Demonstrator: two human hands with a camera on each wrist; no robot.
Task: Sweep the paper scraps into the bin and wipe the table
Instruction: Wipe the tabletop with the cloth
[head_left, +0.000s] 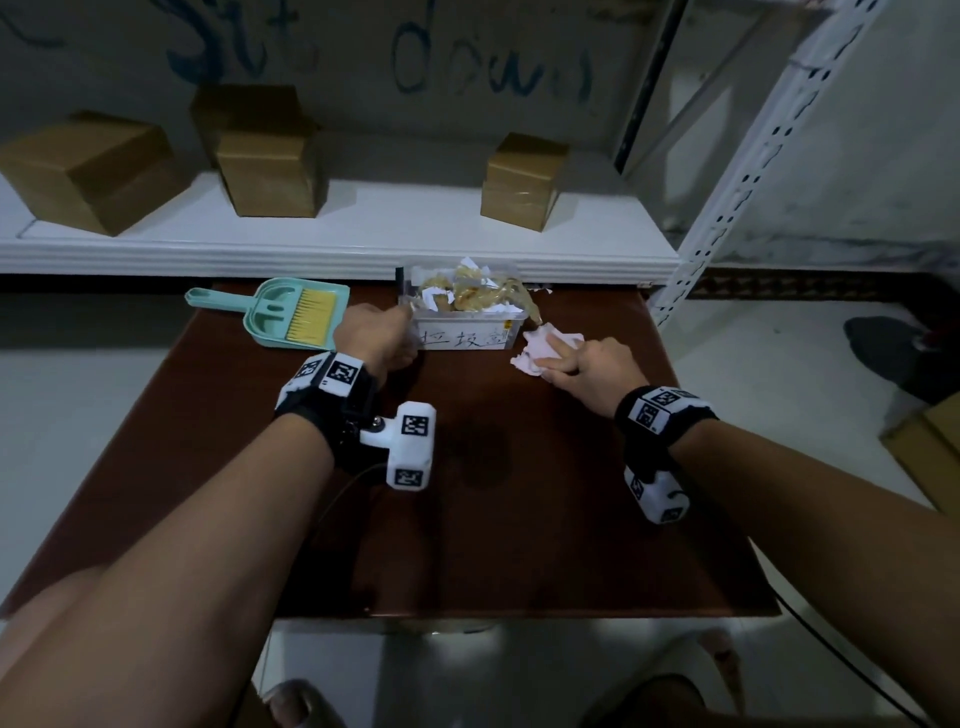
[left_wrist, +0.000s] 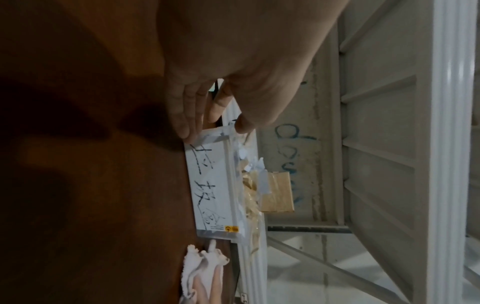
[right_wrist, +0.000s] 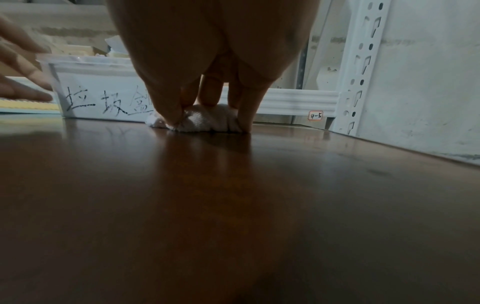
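Note:
A clear plastic bin with a handwritten label stands at the far middle of the brown table, heaped with paper scraps. My left hand rests against the bin's left end, fingers straight on its side and thumb on the rim. Just right of the bin, my right hand presses a bunched pink-white cloth onto the table. In the right wrist view, thumb and fingers close around the cloth beside the bin.
A mint-green dustpan holding a yellow-bristled brush lies left of the bin. A white shelf with cardboard boxes runs behind the table; its upright post stands at the right. A few small scraps lie behind the bin.

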